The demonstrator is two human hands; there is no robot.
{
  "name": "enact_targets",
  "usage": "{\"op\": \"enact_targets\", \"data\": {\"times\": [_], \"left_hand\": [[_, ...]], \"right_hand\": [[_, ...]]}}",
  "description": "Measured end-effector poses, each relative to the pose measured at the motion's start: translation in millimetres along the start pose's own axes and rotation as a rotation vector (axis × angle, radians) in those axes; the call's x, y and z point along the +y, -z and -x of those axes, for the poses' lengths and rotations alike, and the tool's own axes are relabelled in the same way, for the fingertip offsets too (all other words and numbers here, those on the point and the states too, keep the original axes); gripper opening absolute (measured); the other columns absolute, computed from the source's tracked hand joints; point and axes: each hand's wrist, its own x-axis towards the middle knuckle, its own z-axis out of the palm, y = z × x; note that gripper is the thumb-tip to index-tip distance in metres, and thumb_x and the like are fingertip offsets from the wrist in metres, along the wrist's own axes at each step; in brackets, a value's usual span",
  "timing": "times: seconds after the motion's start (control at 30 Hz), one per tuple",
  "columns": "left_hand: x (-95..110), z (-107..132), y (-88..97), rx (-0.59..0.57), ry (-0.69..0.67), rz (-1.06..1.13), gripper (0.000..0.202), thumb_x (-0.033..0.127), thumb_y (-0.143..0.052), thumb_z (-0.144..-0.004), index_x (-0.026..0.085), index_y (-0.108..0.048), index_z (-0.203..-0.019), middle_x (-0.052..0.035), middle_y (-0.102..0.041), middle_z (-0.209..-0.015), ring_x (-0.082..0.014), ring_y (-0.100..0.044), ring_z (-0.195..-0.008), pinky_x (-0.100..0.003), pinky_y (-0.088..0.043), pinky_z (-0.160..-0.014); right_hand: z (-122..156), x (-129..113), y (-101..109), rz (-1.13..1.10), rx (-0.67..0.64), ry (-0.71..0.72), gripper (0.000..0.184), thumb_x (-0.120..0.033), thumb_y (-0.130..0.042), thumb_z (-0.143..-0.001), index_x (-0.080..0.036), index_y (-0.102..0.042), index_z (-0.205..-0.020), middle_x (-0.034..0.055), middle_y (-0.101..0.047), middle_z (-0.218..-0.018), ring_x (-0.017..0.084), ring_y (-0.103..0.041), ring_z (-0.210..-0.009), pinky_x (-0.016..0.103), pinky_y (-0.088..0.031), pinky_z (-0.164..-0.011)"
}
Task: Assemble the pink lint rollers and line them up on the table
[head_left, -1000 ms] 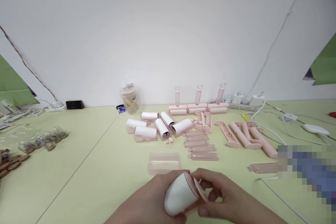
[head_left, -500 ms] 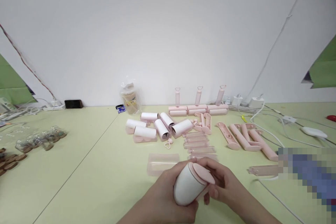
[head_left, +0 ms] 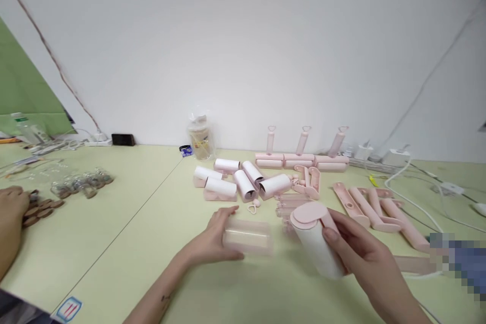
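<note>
Rolls (head_left: 245, 185) behind cover (head_left: 248, 236), jars (head_left: 88, 190) far left

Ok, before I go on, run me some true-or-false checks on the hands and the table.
1. The right hand holds a white roll. True.
2. The left hand is at one end of the translucent shell. True.
3. Both hands grip the white roll. False: only the right does.
4. In the picture, the black phone is left of the bagged container. True.
5. No other hand shows. False: another person's hand is beside the brown discs.
</note>
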Motion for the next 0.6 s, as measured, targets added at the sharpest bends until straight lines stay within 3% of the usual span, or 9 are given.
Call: {"op": "enact_targets", "data": {"times": [0.13, 0.3, 0.37, 0.47, 0.6], "left_hand": [[-1.1, 1.0, -35.0, -0.026, -0.097, 0.145, 0.079, 0.027, -0.071, -0.062, 0.022, -0.029, -0.129, -0.0093, -0.044, -0.119, -0.0238, -0.044, -0.112, -0.037, -0.036, -0.095], [5.5, 2.0, -70.0, -0.132, -0.182, 0.231, 0.085, 0.031, -0.077, -0.055, 0.017, -0.031, -0.125, -0.0139, -0.04, -0.124, -0.0269, -0.042, -0.114, -0.04, -0.036, -0.095], [5.0, 2.8, -74.9, -0.113, -0.184, 0.219, 0.087, 0.033, -0.08, -0.051, 0.019, -0.033, -0.124, -0.0127, -0.04, -0.125, -0.0287, -0.041, -0.115, -0.042, -0.035, -0.096], [3.5, 3.3, -76.1, -0.105, -0.177, 0.198, 0.082, 0.034, -0.079, -0.052, 0.02, -0.035, -0.121, -0.0107, -0.042, -0.122, -0.0285, -0.043, -0.112, -0.043, -0.036, -0.095], [0.5, 2.6, -76.8, -0.092, -0.197, 0.188, 0.079, 0.034, -0.078, -0.054, 0.02, -0.034, -0.119, -0.0109, -0.041, -0.123, -0.0272, -0.045, -0.11, -0.042, -0.038, -0.093]], "right_hand": [[6.6, -1.2, -3.2, 0.204, 0.013, 0.099, 0.038, -0.053, -0.064, -0.066, -0.03, -0.062, -0.096, 0.0035, -0.065, -0.106, 0.027, -0.059, -0.095, 0.034, -0.053, -0.07], [14.5, 1.3, -11.7, 0.425, -0.298, 0.368, 0.028, -0.044, -0.063, -0.073, -0.029, -0.063, -0.096, 0.0034, -0.07, -0.09, 0.023, -0.065, -0.078, 0.032, -0.053, -0.064], [15.8, 2.1, -15.3, 0.525, -0.393, 0.508, 0.024, -0.039, -0.061, -0.077, -0.03, -0.063, -0.099, 0.0019, -0.071, -0.085, 0.02, -0.065, -0.07, 0.03, -0.052, -0.059], [16.5, 2.4, -20.4, 0.617, -0.425, 0.678, 0.025, -0.035, -0.057, -0.081, -0.03, -0.061, -0.106, 0.0019, -0.071, -0.09, 0.02, -0.066, -0.074, 0.028, -0.051, -0.06], [15.9, 7.4, -27.7, 0.707, -0.469, 0.779, 0.028, -0.031, -0.056, -0.083, -0.027, -0.058, -0.111, 0.0032, -0.07, -0.093, 0.02, -0.065, -0.078, 0.028, -0.05, -0.06]]}}
